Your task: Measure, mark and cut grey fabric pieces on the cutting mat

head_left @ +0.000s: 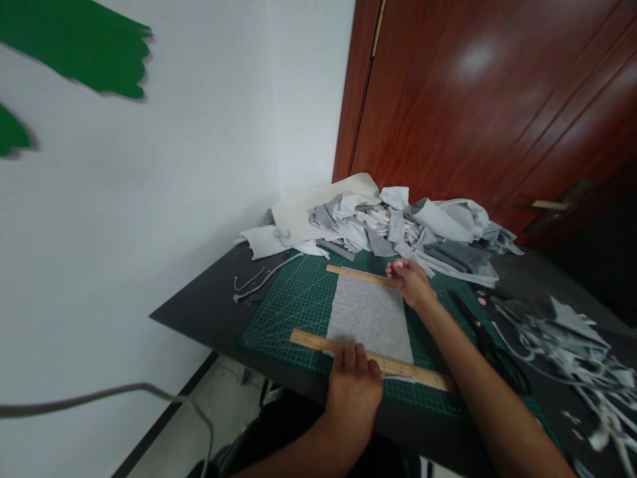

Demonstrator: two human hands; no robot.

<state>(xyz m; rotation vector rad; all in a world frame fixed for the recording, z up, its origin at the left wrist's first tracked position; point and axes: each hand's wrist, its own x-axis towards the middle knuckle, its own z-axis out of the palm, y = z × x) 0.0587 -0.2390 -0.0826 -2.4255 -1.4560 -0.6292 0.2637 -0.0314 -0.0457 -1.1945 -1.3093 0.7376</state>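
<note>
A light grey piece of fabric lies flat on a green cutting mat. One wooden ruler crosses its near edge, and a second wooden ruler lies across its far edge. My left hand is closed over the near ruler, fingers bent across it against the fabric. Just above the right part of the far ruler is my right hand, its fingers pinched together. Whatever may be between those fingertips is too small to make out.
Fabric scraps are heaped at the back against the door. Black scissors lie right of my right forearm, near a small pink piece and a tangle of grey strips. Cords lie at left by the wall.
</note>
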